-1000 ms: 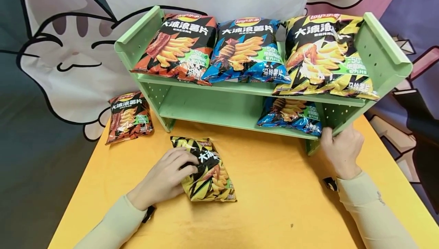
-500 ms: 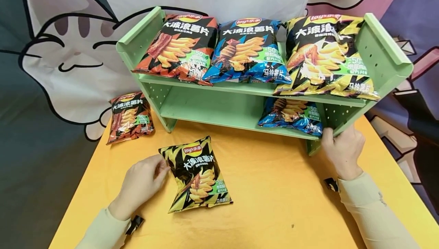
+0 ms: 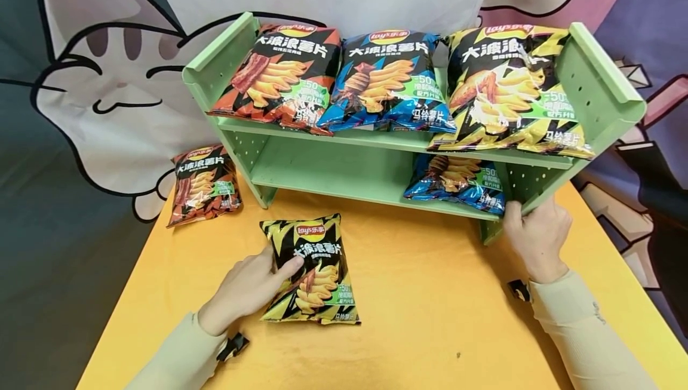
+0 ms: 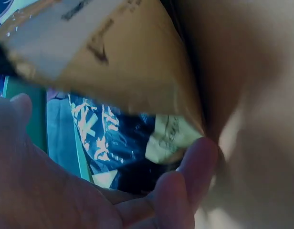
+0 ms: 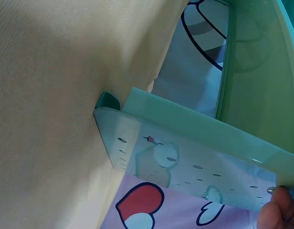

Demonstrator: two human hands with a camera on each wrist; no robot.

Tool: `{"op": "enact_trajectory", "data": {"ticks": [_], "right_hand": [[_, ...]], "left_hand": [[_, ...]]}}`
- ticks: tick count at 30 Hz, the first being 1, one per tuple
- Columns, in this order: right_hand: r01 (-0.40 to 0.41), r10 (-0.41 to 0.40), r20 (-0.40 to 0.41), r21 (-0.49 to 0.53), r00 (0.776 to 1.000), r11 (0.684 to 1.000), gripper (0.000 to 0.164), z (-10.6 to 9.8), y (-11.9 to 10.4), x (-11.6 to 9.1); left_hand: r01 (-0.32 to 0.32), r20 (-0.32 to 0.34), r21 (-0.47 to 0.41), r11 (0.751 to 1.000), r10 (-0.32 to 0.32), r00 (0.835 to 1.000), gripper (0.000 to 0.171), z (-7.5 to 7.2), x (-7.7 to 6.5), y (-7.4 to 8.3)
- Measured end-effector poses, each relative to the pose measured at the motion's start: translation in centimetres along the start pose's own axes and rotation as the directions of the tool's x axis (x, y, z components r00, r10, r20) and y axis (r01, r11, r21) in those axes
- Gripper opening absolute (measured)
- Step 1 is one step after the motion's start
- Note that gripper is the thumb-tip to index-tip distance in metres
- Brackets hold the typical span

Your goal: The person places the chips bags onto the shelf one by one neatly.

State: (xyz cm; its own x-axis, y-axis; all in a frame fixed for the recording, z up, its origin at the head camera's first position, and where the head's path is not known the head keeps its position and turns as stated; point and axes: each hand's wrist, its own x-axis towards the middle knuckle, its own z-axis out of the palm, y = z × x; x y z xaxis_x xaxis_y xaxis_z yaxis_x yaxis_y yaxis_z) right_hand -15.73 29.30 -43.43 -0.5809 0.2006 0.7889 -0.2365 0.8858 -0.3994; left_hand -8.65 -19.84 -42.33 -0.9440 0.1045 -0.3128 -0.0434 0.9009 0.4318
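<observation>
A yellow-and-black bag of potato chips [image 3: 319, 288] lies face up on the table, in front of the green shelf [image 3: 328, 169]. At its left edge my left hand [image 3: 247, 285] pinches it, thumb over the printed front and fingers around the side, partly hidden by the bag. In the left wrist view, curled fingertips [image 4: 197, 162] meet the edge of the bag [image 4: 137, 76]. My right hand [image 3: 540, 238] grips the shelf's right side panel near its lower front corner. The right wrist view shows only some fingers [image 5: 276, 212] at that green panel [image 5: 185, 157].
On the top tier sit a red bag [image 3: 279, 76], a blue bag [image 3: 387, 82] and a larger yellow bag [image 3: 510, 88]. Another blue bag [image 3: 457, 181] lies at the right of the lower tier. A second red bag [image 3: 204, 187] rests left of the shelf on the yellow table [image 3: 419, 318].
The left hand drew off the bag to its left, then came back with its thumb over the front. The yellow bag has turned and lies straighter. The right hand stays on the shelf.
</observation>
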Motion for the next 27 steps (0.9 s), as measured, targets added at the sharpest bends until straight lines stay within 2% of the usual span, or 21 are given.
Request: {"op": "enact_trajectory", "data": {"ticks": [7,12,21,27], "right_hand": [[0.005,-0.005,0.005,0.0,1.0,1.0,0.012,-0.1,0.0,-0.1],[0.008,-0.008,0.005,-0.007,1.0,1.0,0.015,-0.1,0.0,-0.1],[0.002,-0.002,0.006,-0.016,1.0,1.0,0.016,0.0,0.0,-0.1],[0.0,0.0,-0.002,-0.009,1.0,1.0,0.016,0.1,-0.4,0.1]], "left_hand": [[-0.02,-0.006,0.105,0.994,0.021,1.0,0.129,0.7,1.4,2.1],[-0.033,-0.006,0.159,0.987,0.034,0.999,0.14,1.1,2.1,2.7],[-0.048,0.025,0.141,0.989,0.045,0.999,0.144,1.2,2.5,1.4],[0.02,0.015,0.117,0.993,-0.022,1.0,0.141,1.5,1.9,0.3]]}}
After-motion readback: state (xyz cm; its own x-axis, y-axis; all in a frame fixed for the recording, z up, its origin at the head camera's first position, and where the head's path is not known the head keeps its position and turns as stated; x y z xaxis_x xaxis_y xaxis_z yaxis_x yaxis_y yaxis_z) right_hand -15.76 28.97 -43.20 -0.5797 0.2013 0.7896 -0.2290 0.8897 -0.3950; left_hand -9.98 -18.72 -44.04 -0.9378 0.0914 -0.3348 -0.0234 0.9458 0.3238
